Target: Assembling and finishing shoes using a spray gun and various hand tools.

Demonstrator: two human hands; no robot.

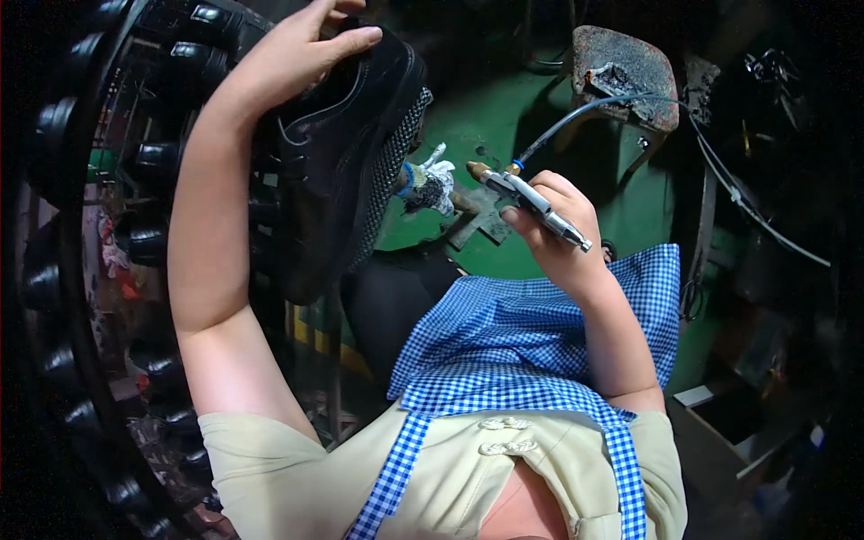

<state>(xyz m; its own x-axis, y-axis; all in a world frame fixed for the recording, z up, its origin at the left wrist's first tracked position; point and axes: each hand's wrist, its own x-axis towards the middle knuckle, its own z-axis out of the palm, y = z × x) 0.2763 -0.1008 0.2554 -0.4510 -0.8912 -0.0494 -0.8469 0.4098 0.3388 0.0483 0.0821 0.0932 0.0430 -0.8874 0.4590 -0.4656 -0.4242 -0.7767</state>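
A black shoe (346,148) with a speckled sole edge is held up on the left side by my left hand (310,45). The thumb lies over the shoe's upper end, and the other fingers are partly hidden. My right hand (567,225) is wrapped round a small silver spray gun (531,198) with a brass nozzle. That nozzle faces left toward the shoe's sole edge, apart from it. From the gun, a dark air hose (576,112) curves up and to the right.
A rack of black shoes (148,162) stands along the left. Beyond the shoe, a stained white cloth (432,184) is wrapped on a bar. A stool (621,67) with a spattered seat stands on the green floor (486,99). My blue checked apron (513,333) covers my lap.
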